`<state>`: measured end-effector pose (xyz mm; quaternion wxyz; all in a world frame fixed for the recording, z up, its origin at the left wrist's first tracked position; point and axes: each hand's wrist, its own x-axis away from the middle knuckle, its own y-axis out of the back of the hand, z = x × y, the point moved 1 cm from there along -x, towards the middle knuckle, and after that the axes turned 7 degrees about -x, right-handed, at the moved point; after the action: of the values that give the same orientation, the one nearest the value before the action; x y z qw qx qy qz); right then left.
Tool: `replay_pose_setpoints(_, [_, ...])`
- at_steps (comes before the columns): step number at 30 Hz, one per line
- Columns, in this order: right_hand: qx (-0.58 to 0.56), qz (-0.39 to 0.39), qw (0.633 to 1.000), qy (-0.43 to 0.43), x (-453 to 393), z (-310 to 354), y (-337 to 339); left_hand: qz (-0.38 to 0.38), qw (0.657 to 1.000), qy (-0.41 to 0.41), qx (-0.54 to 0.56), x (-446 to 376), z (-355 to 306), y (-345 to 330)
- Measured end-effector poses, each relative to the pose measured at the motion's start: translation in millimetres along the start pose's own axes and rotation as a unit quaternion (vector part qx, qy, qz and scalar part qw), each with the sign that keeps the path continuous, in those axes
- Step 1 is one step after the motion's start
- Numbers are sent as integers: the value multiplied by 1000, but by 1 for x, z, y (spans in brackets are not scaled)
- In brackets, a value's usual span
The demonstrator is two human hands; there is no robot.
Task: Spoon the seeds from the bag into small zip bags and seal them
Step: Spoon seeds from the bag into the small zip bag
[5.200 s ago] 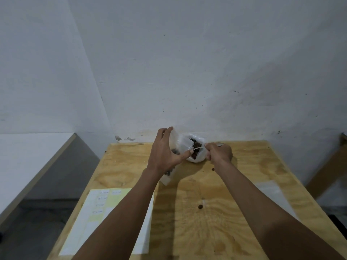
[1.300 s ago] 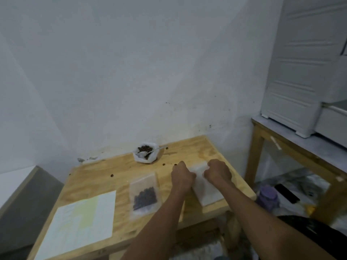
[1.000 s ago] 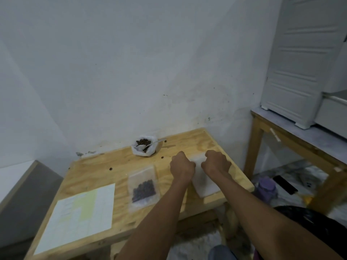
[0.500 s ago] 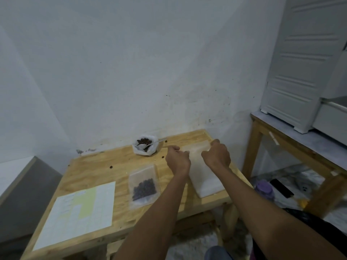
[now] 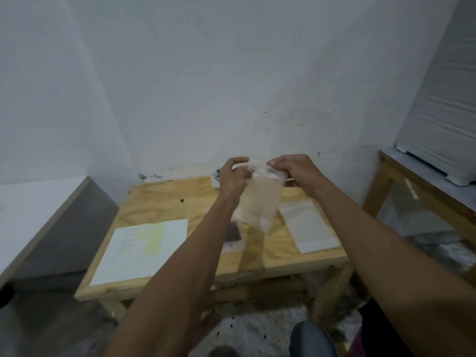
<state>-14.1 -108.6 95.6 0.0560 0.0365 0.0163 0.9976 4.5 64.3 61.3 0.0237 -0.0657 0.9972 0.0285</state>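
Both hands up over the table, holding one empty zip bag (image 5: 258, 199) by its top edge. Left hand (image 5: 233, 176) pinches the top left corner, fingers curled round it; right hand (image 5: 296, 170) grips the top right corner near the zip strip. Bag hangs between them in the air, clear of the tabletop, bottom corner pointing down and slightly right. It's clear plastic, flat, nothing visible inside; can't tell if the zip is open or closed, too blurred.

Wooden table (image 5: 164, 202) sits against a white wall. On it, largest first:
- paper sheet (image 5: 144, 249) with a yellow-green panel, near left front corner
- stack of empty zip bags (image 5: 306, 226), flat, right side of the table, below the right forearm
- filled zip bag (image 5: 234, 237) with dark seeds, lying flat near the middle, partly hidden by the left forearm
- seed bag (image 5: 215, 179), white, at the back edge by the wall, mostly hidden behind the left hand
- one loose seed (image 5: 182, 200) on the wood, left of the left wrist

Second wooden table (image 5: 422, 199) to the right, white unit on top.
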Motion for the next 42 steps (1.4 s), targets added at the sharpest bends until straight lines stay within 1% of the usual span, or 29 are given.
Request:
replay_pose_setpoints(2, [47,47,998,17,1,6,-17,-8,1000,-13,-19,-4,-2,21])
replay_pose_setpoints(4, [88,72,993,31,1,13,-37,-16,999,-30,-37,-9,-2,40])
replay_pose_setpoints(6, [105,69,991,47,0,16,-52,-27,997,-57,-48,-11,-2,50])
replay_pose_setpoints(9, [103,49,992,60,-2,18,-75,-108,981,-133,-90,-11,-3,62])
replay_pose_setpoints(11, [98,38,992,68,-1,19,-88,-137,974,-155,-91,-10,-5,68])
replay_pose_setpoints(13, [104,29,991,79,0,20,-98,-119,982,-129,-69,-10,-8,73])
replay_pose_setpoints(16, [94,31,991,85,1,19,-109,-63,995,-78,15,-9,-9,81])
replay_pose_setpoints(18, [79,34,992,89,3,18,-113,-39,996,-70,42,-5,-10,86])
replay_pose_setpoints(22, [69,30,992,100,5,12,-114,-16,996,-83,16,-2,-12,94])
replay_pose_setpoints(25, [114,30,984,135,6,7,-117,-11,997,-71,-12,-4,-10,93])
replay_pose_setpoints(27, [157,39,974,157,8,6,-120,-23,998,-57,-26,-6,-9,90])
replay_pose_setpoints(30, [194,62,967,151,11,5,-123,-43,998,-39,-34,-8,-6,90])
replay_pose_setpoints(36, [213,52,964,149,12,10,-125,4,999,-32,-41,-10,-6,95])
replay_pose_setpoints(38, [222,39,963,145,10,10,-125,-1,997,-44,-55,-12,-5,95])
replay_pose_setpoints(42, [230,10,961,153,10,6,-127,-35,987,-95,-127,-14,-3,93])
